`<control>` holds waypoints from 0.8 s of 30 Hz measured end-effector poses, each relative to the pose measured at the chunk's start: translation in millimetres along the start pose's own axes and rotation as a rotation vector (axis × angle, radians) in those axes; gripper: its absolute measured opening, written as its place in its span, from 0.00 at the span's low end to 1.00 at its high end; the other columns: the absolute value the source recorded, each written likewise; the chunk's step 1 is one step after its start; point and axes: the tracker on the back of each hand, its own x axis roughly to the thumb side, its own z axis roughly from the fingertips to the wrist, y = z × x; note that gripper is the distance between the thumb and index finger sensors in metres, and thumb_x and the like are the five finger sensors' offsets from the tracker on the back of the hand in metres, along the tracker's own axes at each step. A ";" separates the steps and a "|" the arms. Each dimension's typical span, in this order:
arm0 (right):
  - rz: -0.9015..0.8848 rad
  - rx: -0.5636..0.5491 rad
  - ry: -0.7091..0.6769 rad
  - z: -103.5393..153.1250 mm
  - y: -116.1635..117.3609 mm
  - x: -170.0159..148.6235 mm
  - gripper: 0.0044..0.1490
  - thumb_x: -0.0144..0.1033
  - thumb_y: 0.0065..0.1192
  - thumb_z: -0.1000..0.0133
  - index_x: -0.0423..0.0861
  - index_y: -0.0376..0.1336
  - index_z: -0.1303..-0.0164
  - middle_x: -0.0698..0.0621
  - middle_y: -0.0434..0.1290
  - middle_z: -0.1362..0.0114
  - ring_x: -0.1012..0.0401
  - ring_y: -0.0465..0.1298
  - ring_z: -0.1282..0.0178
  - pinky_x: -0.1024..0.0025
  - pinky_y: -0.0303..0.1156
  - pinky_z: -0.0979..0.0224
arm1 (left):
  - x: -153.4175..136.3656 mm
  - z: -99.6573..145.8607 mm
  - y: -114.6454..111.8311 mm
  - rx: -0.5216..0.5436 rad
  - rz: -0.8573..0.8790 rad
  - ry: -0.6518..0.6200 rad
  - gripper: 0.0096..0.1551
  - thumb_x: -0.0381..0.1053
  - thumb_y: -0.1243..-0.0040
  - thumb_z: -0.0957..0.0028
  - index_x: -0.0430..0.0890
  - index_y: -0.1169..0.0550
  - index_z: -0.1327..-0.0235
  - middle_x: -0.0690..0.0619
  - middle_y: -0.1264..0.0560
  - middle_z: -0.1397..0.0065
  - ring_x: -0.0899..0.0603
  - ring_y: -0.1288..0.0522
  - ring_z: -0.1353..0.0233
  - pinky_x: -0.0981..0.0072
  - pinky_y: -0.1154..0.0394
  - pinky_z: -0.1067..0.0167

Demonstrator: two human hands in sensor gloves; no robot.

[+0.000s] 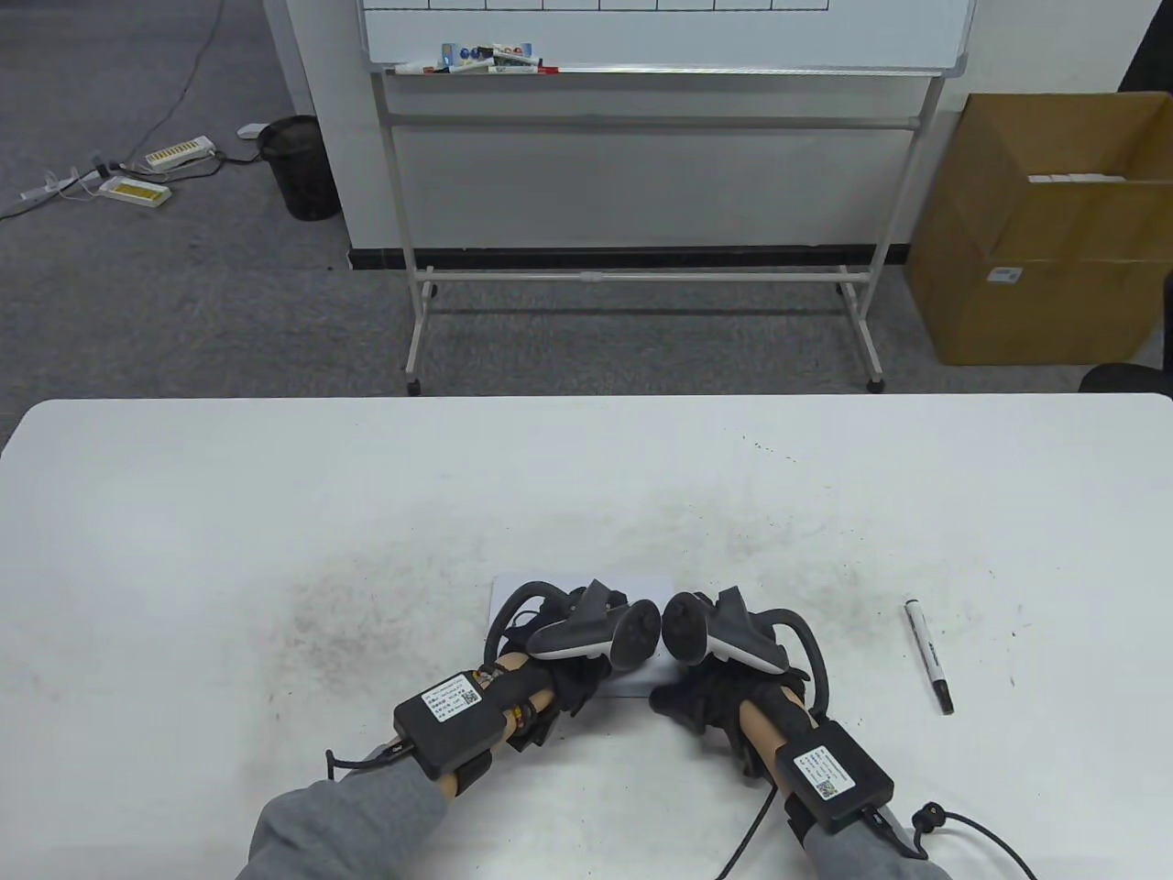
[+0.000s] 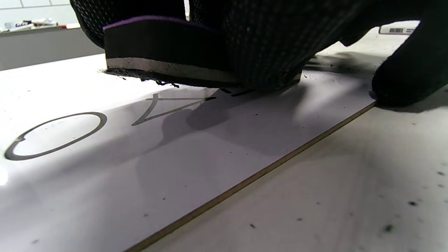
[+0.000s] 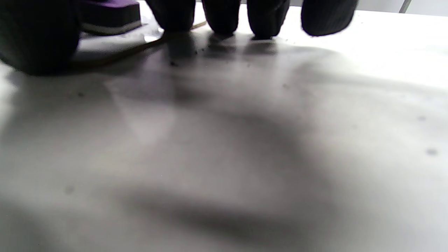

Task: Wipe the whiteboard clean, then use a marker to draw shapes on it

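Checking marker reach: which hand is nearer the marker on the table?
Right. The right hand rests at the small whiteboard's right edge, with the marker lying apart further right. The left hand is beyond it, gripping the eraser.

1. We are crowding the near middle of the counter (image 1: 183, 513): both hands (image 1: 586, 642) are sitting side by side over the small whiteboard (image 1: 641, 587).
2. We are seeing bare counter stretching left and beyond the whiteboard.
3. To the right, only the marker (image 1: 929, 654) is lying in the way, well apart from our right hand (image 1: 724, 678).
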 end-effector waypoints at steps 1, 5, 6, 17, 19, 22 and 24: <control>0.000 -0.004 0.000 0.2 0.2 0.1 0.61 0.74 0.62 0.59 0.56 0.47 0.19 0.49 0.48 0.12 0.44 0.53 0.11 0.37 0.57 0.20 | 0.7 1.5 0.5 -0.001 -0.038 -0.005 0.33 0.47 0.31 0.58 0.65 0.29 0.38 0.47 0.37 0.17 0.35 0.27 0.23 0.38 0.29 0.29; 0.005 -0.002 -0.001 -0.4 -0.2 0.8 0.61 0.74 0.63 0.59 0.56 0.47 0.19 0.48 0.48 0.12 0.43 0.54 0.11 0.37 0.58 0.20 | -10.5 11.0 0.3 -0.038 -0.106 -0.006 0.33 0.47 0.32 0.58 0.66 0.30 0.39 0.47 0.37 0.17 0.34 0.27 0.23 0.38 0.28 0.29; 0.007 0.000 0.000 -0.3 -0.1 1.0 0.61 0.74 0.62 0.59 0.56 0.47 0.19 0.48 0.48 0.12 0.43 0.53 0.11 0.37 0.58 0.20 | -15.2 13.6 -0.4 -0.047 -0.107 -0.002 0.33 0.47 0.32 0.58 0.66 0.30 0.39 0.47 0.37 0.17 0.34 0.27 0.24 0.38 0.28 0.30; 0.009 0.006 0.004 0.0 0.0 2.2 0.61 0.73 0.62 0.58 0.56 0.47 0.19 0.48 0.48 0.12 0.43 0.53 0.11 0.37 0.57 0.20 | -105.7 66.1 -23.4 -0.157 0.012 0.106 0.33 0.47 0.31 0.59 0.65 0.29 0.39 0.45 0.36 0.18 0.33 0.26 0.25 0.38 0.27 0.32; 0.009 0.004 0.003 -0.1 0.0 2.2 0.61 0.73 0.62 0.58 0.56 0.47 0.19 0.48 0.48 0.12 0.43 0.53 0.11 0.37 0.57 0.20 | -108.6 68.9 -26.2 -0.144 0.045 0.116 0.33 0.47 0.30 0.59 0.65 0.29 0.39 0.44 0.36 0.18 0.33 0.27 0.25 0.38 0.28 0.32; 0.006 0.002 0.004 0.0 0.4 2.1 0.61 0.73 0.62 0.58 0.56 0.47 0.19 0.48 0.48 0.12 0.43 0.53 0.11 0.37 0.57 0.20 | -111.1 69.9 -20.6 -0.141 0.009 0.128 0.34 0.47 0.30 0.59 0.67 0.28 0.39 0.47 0.35 0.18 0.35 0.26 0.24 0.40 0.28 0.31; 0.005 0.002 0.005 -0.1 0.3 2.0 0.61 0.73 0.62 0.59 0.56 0.47 0.19 0.48 0.48 0.12 0.43 0.53 0.11 0.37 0.57 0.20 | -119.3 68.4 -17.9 -0.152 0.075 0.157 0.33 0.47 0.30 0.59 0.67 0.27 0.38 0.47 0.35 0.18 0.35 0.27 0.24 0.40 0.28 0.31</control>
